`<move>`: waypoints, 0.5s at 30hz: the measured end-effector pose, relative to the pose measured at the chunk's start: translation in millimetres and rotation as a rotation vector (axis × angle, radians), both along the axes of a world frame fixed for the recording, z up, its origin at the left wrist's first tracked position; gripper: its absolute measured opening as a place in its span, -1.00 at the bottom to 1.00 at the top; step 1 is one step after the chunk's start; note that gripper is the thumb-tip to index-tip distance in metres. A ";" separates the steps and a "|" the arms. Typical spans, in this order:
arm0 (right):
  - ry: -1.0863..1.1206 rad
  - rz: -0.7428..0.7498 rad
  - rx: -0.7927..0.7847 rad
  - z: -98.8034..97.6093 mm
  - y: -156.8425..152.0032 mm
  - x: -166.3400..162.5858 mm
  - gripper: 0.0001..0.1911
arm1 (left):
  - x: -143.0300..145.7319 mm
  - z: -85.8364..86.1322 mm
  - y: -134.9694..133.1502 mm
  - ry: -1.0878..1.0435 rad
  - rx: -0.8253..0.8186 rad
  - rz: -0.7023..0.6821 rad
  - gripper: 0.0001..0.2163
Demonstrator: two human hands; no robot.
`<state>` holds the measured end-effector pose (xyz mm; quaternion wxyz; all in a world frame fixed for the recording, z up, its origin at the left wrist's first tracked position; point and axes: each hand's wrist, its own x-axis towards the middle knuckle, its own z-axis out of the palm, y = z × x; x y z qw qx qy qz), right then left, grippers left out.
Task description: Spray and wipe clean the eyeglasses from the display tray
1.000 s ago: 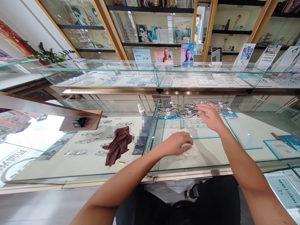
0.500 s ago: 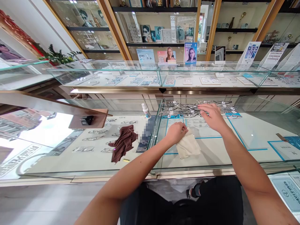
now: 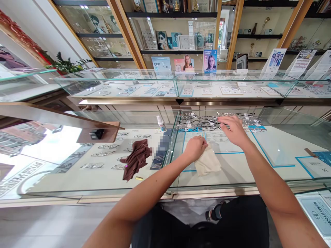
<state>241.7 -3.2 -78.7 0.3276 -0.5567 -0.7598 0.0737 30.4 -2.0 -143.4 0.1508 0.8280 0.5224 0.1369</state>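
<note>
My left hand (image 3: 196, 147) is closed on the top edge of a beige cloth (image 3: 207, 162), which hangs down over the glass counter top (image 3: 232, 175). My right hand (image 3: 232, 129) reaches farther out with fingers stretched toward a cluster of eyeglass frames (image 3: 204, 122) lying at the back of the counter. Its fingertips touch or hover just over the frames; I cannot tell which.
A brown cloth (image 3: 136, 159) and a small spray bottle (image 3: 160, 123) sit on the left glass case. A wooden stand with a black device (image 3: 97, 133) is farther left. A second row of display cases (image 3: 176, 84) with posters runs behind.
My left hand lifted the beige cloth from flat on the glass and moved it a little toward the frames. My right hand stayed near the frames.
</note>
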 end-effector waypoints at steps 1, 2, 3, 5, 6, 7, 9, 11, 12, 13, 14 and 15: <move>-0.002 0.000 -0.002 0.3 -0.3 -0.4 -0.60 | 0.0 -0.1 0.1 0.000 0.001 0.015 -0.86; -0.003 -0.002 -0.003 0.6 -0.4 -0.7 -0.60 | -0.1 -0.2 0.3 0.001 0.001 0.030 -0.85; -0.004 -0.004 -0.004 0.7 -0.5 -0.9 -0.60 | -0.3 -0.4 0.5 0.002 0.001 0.045 -0.85; -0.003 -0.008 -0.005 0.4 -0.5 -0.8 -0.61 | -0.8 -1.3 1.1 0.008 0.003 0.062 -0.86; -0.001 -0.007 -0.004 0.1 -0.4 -0.7 -0.61 | -0.9 -1.9 1.5 0.012 0.007 0.066 -0.88; 0.002 -0.004 0.000 -0.3 -0.3 -0.5 -0.61 | -0.9 -2.6 1.9 0.015 0.013 0.069 -0.90; 0.010 0.006 0.006 -1.0 -0.3 -0.6 -0.62 | -0.8 -3.5 3.1 0.019 0.028 0.074 -0.93; 0.016 0.010 0.005 -1.4 -0.6 -1.2 -0.62 | -1.3 -2.3 4.2 0.019 0.048 0.081 -0.93; 0.017 0.011 0.002 -1.3 -0.7 -1.6 -0.62 | -2.1 -0.5 4.4 0.016 0.059 0.083 -0.91; 0.016 0.011 0.000 -1.2 -0.9 -2.1 -0.62 | -3.5 1.9 4.0 0.011 0.069 0.078 -0.89; 0.015 0.012 -0.001 -1.1 -1.0 -2.5 -0.62 | -5.5 4.9 2.9 0.006 0.076 0.066 -0.88; 0.016 0.012 -0.001 -1.0 -1.1 -2.7 -0.62 | -8.0 8.1 0.7 -0.001 0.076 0.044 -0.88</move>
